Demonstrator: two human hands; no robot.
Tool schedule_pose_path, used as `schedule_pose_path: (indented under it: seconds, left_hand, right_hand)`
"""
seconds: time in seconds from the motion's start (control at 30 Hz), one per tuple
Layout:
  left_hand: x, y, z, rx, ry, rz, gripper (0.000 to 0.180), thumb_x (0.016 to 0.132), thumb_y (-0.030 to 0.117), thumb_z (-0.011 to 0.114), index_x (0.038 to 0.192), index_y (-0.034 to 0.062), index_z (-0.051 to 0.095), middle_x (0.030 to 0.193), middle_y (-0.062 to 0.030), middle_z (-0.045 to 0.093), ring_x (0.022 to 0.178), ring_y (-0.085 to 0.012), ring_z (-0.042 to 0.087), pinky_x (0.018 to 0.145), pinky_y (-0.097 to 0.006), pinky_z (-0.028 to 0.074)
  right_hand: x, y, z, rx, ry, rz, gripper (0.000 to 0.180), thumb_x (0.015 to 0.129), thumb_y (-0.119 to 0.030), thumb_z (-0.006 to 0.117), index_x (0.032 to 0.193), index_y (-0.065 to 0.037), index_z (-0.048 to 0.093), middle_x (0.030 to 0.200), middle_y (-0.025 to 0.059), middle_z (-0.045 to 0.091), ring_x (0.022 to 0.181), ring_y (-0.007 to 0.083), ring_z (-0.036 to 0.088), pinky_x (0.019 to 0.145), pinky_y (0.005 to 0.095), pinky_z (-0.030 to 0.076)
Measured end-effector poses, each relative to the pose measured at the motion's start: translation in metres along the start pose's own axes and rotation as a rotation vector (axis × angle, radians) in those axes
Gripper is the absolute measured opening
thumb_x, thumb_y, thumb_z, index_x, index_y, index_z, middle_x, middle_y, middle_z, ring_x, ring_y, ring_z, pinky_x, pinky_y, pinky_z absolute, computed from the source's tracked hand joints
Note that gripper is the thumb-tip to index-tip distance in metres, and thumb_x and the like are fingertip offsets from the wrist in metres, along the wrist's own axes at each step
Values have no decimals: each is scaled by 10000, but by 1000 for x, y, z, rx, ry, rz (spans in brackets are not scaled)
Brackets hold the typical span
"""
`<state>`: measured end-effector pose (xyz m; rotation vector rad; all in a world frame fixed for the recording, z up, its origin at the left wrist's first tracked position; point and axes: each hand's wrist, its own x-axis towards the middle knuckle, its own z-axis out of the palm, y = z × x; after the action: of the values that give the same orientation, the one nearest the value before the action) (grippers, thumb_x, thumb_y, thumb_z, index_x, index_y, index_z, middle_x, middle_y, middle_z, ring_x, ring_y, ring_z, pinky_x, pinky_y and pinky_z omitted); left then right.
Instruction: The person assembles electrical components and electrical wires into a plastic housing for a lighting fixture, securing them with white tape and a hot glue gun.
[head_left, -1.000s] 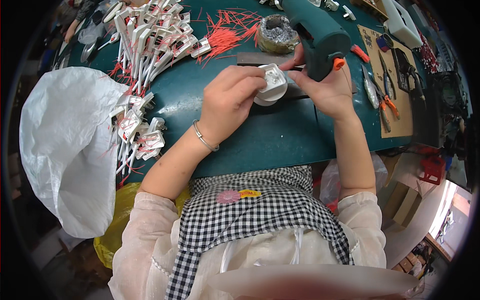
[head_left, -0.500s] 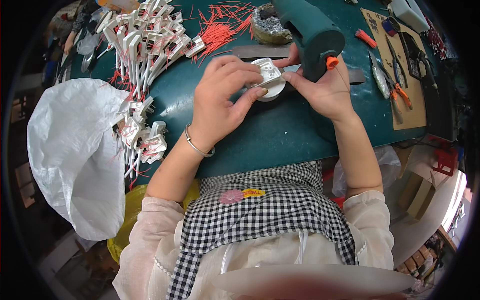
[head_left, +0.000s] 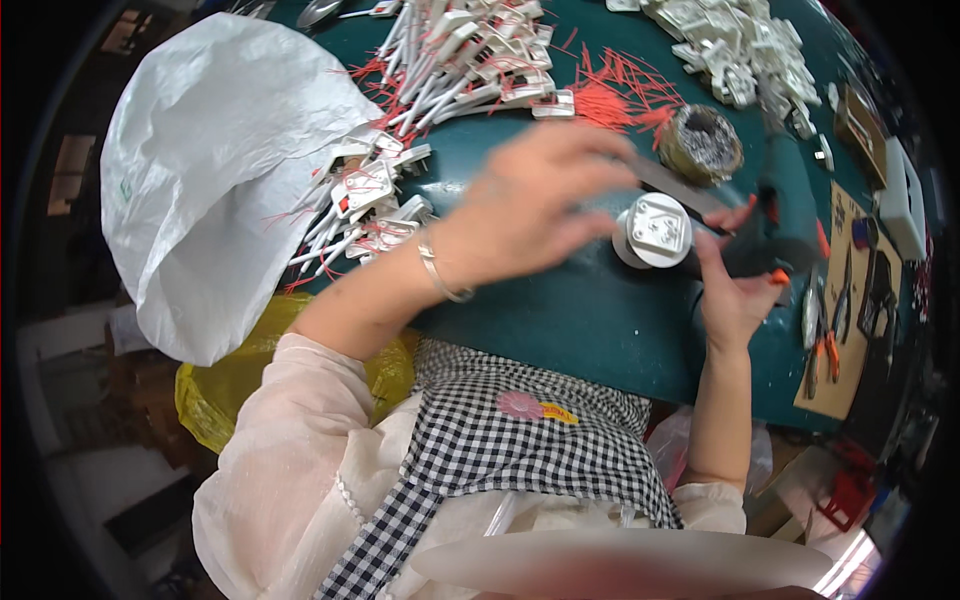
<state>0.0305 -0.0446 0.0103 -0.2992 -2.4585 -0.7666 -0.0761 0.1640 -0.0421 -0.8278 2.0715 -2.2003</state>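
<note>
My left hand (head_left: 545, 205) is lifted, blurred by motion, its fingers stretched apart with nothing visible in them. It is left of a white square plug housing (head_left: 661, 224), which sits face up on a round white holder (head_left: 636, 250) on the bench. My right hand (head_left: 738, 300) is closed round a dark green power tool (head_left: 785, 185) with orange parts, just right of the housing. Its thumb and a finger point at the housing; the other fingers are partly hidden by the tool. Small metal parts show inside the housing.
White plugs with red wires (head_left: 465, 60) are heaped at the far left beside a white sack (head_left: 215, 170). Loose red wires (head_left: 612, 90), a tub (head_left: 700, 145) and a pile of white parts (head_left: 735, 50) are further back. Pliers (head_left: 828, 335) lie on cardboard (head_left: 850, 370) at right.
My left hand has let go of the white housing and moved left, away from it. The power tool in my right hand has tilted. The whole view has shifted toward the left.
</note>
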Motion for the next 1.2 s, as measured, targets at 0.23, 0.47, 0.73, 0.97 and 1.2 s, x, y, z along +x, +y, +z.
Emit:
schedule_pose_path:
  seconds: [0.23, 0.47, 0.73, 0.97, 1.2]
  left_hand:
    - [11, -88, -94, 454, 118, -354, 380, 699, 286, 778, 985, 73, 647, 927, -89, 650, 828, -264, 632, 741, -373, 500]
    - [15, -113, -93, 613, 89, -231, 215, 698, 302, 761, 761, 108, 691, 890, -57, 606, 811, -260, 612, 715, -372, 491]
    - [31, -20, -72, 291, 357, 293, 192, 657, -1, 751, 737, 14, 576, 1073, -128, 598, 851, -232, 636, 685, -296, 528]
    - [23, 37, 2, -59, -92, 271, 292, 588, 1, 769, 755, 39, 532, 1080, -164, 626, 809, -266, 630, 640, -302, 507]
    - [20, 30, 23, -502, -316, -29, 478, 648, 78, 804, 1067, 44, 575, 1246, -134, 573, 922, -203, 613, 687, -259, 494]
  right_hand:
    - [8, -8, -7, 44, 30, -72, 510, 738, 126, 668, 1187, 0, 461, 942, 58, 542, 810, 133, 569, 687, 247, 473]
    - [9, -9, -10, 6, 37, -74, 481, 750, 126, 664, 1174, 3, 473, 949, 59, 546, 798, 126, 579, 671, 227, 479]
    - [0, -34, -6, 193, 29, 32, 513, 739, 112, 682, 1198, 2, 481, 974, 61, 530, 866, 185, 597, 679, 248, 495]
    - [-18, -58, 20, 323, -68, 38, 567, 698, 52, 749, 1186, 37, 461, 997, 101, 504, 988, 299, 611, 744, 331, 579]
    - [-23, -46, 3, 213, 108, 191, 480, 700, 138, 642, 1114, 17, 431, 971, 90, 511, 850, 243, 660, 741, 327, 558]
